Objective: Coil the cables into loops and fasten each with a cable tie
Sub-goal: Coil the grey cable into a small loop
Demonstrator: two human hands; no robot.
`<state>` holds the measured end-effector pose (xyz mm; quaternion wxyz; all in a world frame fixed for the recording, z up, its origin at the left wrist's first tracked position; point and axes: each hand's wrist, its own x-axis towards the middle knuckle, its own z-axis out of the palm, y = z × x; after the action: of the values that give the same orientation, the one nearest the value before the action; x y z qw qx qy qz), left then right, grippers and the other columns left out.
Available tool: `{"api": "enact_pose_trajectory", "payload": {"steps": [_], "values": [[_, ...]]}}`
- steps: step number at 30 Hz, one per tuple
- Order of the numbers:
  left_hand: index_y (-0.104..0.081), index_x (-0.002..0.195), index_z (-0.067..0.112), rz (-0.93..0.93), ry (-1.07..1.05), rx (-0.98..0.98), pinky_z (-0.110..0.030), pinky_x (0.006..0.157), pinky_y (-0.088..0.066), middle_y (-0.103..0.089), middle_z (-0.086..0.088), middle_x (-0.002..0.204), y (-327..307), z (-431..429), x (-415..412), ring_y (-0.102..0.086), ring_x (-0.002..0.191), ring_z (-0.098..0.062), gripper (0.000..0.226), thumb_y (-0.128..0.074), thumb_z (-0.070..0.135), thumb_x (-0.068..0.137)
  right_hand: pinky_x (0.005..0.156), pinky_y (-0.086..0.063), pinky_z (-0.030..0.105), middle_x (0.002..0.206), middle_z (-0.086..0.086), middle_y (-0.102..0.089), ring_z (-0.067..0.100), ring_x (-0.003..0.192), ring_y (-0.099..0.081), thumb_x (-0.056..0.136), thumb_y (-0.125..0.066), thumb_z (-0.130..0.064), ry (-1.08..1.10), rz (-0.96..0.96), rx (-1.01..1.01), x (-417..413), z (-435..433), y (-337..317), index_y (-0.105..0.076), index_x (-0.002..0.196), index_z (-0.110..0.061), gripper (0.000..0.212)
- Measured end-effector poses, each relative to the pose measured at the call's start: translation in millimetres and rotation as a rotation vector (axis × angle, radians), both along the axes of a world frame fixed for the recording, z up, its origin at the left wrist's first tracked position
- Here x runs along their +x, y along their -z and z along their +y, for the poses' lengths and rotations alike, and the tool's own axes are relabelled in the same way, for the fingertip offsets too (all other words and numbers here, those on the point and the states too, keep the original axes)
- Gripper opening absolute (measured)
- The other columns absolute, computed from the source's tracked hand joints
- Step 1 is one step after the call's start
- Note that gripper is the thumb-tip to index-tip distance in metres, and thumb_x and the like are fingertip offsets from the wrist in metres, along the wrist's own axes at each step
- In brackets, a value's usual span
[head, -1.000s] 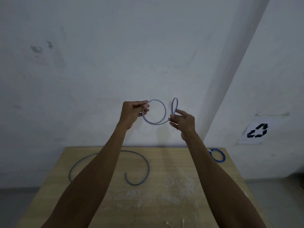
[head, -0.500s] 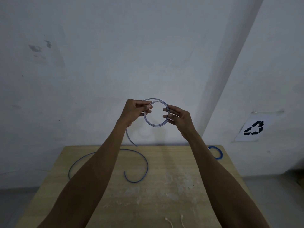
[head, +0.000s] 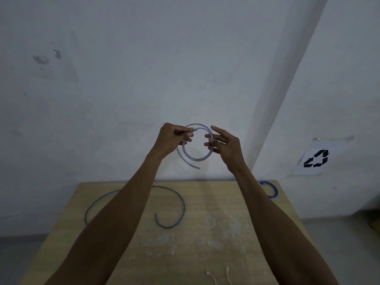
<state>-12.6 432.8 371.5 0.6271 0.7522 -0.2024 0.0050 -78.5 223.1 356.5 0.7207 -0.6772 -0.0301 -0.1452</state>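
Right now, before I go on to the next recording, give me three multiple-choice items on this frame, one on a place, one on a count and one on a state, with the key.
1. Where on the table does the coiled blue cable lie?
A. far right corner
B. near left corner
C. the middle

2. How many white cable ties lie at the near edge?
A. one
B. two
C. four

3. How is the pale cable shaped?
A. stretched straight
B. wound into a loop, one end hanging free
C. knotted into a ball

Key:
1 A: it sits beside the right forearm at the far right corner.
2 B: two thin white strips show side by side.
3 B: the left hand and right hand hold a round loop in the air, with a tail curving below it.
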Motion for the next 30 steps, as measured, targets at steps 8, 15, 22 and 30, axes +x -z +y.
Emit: {"api": "enact_pose_trajectory", "payload": {"steps": [8,15,22,30], "values": [[-0.081,0.107,0.011,-0.153,-0.024,0.141,-0.031,0.086,-0.061,-0.08,-0.004,0.089,4,-10,5,-0.077,0.084,-0.014,0.019,-0.077,0.007,0.089,0.082,-0.061,0.036,0.096,0.017,-0.077,0.028,0.089,-0.075,0.09,-0.075,-0.005,0.024,0.008,0.079,6,-2,-1,-0.072,0.115,-0.005,0.025],[-0.081,0.104,0.005,-0.191,-0.019,0.188,-0.022,0.076,-0.06,-0.079,-0.006,0.085,4,-13,6,-0.075,0.076,-0.011,0.019,-0.077,0.0,0.086,0.078,-0.059,0.029,0.1,0.017,-0.077,0.03,0.098,-0.074,0.09,-0.073,-0.001,0.0,0.017,0.049,10,-7,-2,-0.075,0.111,-0.002,0.021],[-0.082,0.096,0.011,-0.235,-0.049,0.261,-0.013,0.079,-0.055,-0.08,-0.001,0.086,2,-16,2,-0.075,0.078,-0.002,0.02,-0.084,0.002,0.078,0.074,-0.057,0.028,0.097,0.02,-0.077,0.025,0.091,-0.072,0.085,-0.079,-0.004,-0.01,0.05,-0.013,11,-11,-4,-0.076,0.103,-0.002,0.018],[-0.079,0.09,0.009,-0.254,-0.054,0.283,-0.013,0.075,-0.056,-0.079,-0.004,0.082,-5,-20,-2,-0.076,0.076,-0.006,0.017,-0.086,0.003,0.076,0.068,-0.057,0.029,0.089,0.016,-0.078,0.016,0.076,-0.07,0.08,-0.086,-0.01,0.052,0.039,-0.107,12,-11,-6,-0.072,0.095,0.003,0.025]]}}
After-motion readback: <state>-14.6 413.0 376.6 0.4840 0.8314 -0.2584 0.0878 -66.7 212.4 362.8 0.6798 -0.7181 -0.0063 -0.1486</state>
